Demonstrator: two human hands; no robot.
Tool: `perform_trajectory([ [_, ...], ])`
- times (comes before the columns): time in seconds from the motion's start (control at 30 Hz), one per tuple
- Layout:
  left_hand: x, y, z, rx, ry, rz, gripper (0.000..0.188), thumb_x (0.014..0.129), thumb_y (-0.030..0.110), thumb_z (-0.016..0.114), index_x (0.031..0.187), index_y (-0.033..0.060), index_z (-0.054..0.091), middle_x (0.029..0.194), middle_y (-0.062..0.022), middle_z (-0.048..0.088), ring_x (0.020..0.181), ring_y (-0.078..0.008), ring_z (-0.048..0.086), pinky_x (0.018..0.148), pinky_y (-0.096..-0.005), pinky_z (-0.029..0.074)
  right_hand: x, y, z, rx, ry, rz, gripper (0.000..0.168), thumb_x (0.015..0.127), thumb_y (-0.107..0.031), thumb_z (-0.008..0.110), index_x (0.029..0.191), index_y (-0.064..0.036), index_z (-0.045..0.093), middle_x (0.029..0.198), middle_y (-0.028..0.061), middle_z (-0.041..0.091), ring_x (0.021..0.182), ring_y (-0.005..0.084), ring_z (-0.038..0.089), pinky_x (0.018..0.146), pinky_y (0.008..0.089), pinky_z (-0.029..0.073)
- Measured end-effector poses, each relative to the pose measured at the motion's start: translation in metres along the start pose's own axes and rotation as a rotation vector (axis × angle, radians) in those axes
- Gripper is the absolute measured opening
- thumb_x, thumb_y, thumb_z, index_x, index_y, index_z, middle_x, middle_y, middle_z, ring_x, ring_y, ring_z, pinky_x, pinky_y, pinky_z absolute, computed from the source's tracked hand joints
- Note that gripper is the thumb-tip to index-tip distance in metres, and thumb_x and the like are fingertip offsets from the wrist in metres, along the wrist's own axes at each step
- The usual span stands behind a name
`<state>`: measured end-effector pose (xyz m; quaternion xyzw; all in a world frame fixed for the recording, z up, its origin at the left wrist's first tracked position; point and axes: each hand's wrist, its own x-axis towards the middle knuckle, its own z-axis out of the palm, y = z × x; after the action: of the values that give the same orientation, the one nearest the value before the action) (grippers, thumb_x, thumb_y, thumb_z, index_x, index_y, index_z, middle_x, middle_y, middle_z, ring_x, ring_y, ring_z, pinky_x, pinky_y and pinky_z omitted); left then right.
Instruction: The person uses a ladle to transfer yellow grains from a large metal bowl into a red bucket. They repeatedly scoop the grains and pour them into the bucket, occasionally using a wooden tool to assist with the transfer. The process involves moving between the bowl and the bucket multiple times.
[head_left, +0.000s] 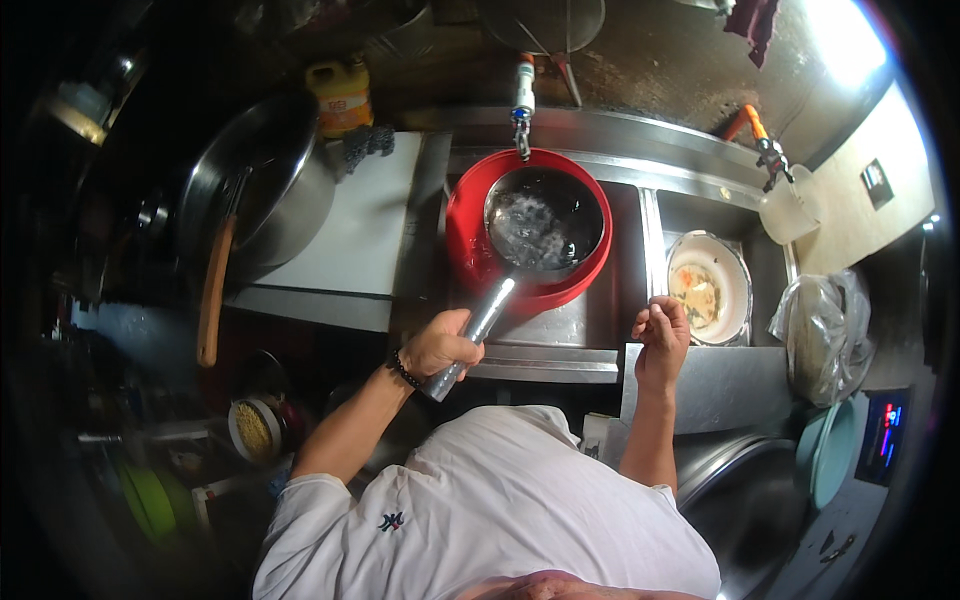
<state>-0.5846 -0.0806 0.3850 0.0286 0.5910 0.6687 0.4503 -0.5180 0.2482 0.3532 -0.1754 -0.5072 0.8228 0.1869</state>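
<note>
My left hand (442, 346) grips the metal handle of a deep pan (491, 307). The pan's round bowl is over a red plastic basin (469, 187) in the stainless steel sink, beneath a tap (523, 124). Rippling, bubbly water (529, 229) fills much of the pan. My right hand (664, 334) hangs in the air near the sink divider, its fingers curled in with nothing visible in them. Just beyond it, a chipped white enamel basin (739, 300) with food scraps in shallow liquid sits in the right sink compartment.
A big steel pot (300, 217) stands at left, with a wooden-handled utensil (217, 292) across it. A yellow jug (341, 101) and dark scouring pad (367, 146) are behind. At right are a second tap (771, 154), a translucent plastic container (787, 206) and a plastic bag (829, 330).
</note>
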Motion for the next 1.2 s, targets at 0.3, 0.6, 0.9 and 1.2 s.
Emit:
perform_trajectory([
  [0.3, -0.08, -0.029, 0.004, -0.151, 0.008, 0.091, 0.031, 0.069, 0.014, 0.067, 0.09, 0.0014, 0.048, 0.068, -0.0058, 0.054, 0.049, -0.009, 0.05, 0.044, -0.0221, 0.044, -0.015, 0.03, 0.037, -0.081, -0.067, 0.011, 0.008, 0.092, -0.01, 0.055, 0.098, -0.006, 0.058, 0.071, 0.002, 0.058, 0.057, 0.0073, 0.054, 0.051, 0.0184, 0.044],
  [0.6, -0.214, -0.1, 0.002, -0.271, 0.212, 0.195, 0.035, 0.067, 0.018, 0.069, 0.091, 0.0032, 0.048, 0.071, -0.0038, 0.054, 0.053, -0.0082, 0.05, 0.047, -0.0223, 0.043, -0.065, 0.099, 0.12, -0.35, -0.391, 0.035, 0.009, 0.088, -0.005, 0.053, 0.093, 0.0, 0.059, 0.073, 0.0015, 0.056, 0.058, 0.0058, 0.047, 0.054, 0.019, 0.037],
  [0.9, -0.331, -0.209, 0.013, -0.47, 0.621, 0.271, 0.041, 0.065, 0.018, 0.069, 0.096, 0.0029, 0.048, 0.074, -0.0038, 0.056, 0.058, -0.0089, 0.051, 0.049, -0.0235, 0.044, -0.108, 0.211, 0.269, -1.205, -1.064, -0.962, 0.036, 0.073, -0.007, 0.064, 0.107, 0.0, 0.055, 0.098, 0.0206, 0.058, 0.094, 0.0403, 0.054, 0.078, 0.0447, 0.047],
  [1.2, -0.409, -0.3, -0.012, -0.5, 1.077, 0.296, 0.033, 0.072, 0.012, 0.068, 0.097, 0.0036, 0.05, 0.074, -0.0043, 0.057, 0.059, -0.0121, 0.056, 0.052, -0.0268, 0.049, -0.117, 0.296, 0.367, -1.452, -1.353, -1.24, 0.055, 0.073, -0.023, 0.065, 0.122, -0.004, 0.047, 0.118, 0.0168, 0.049, 0.11, 0.0355, 0.047, 0.088, 0.0466, 0.04],
])
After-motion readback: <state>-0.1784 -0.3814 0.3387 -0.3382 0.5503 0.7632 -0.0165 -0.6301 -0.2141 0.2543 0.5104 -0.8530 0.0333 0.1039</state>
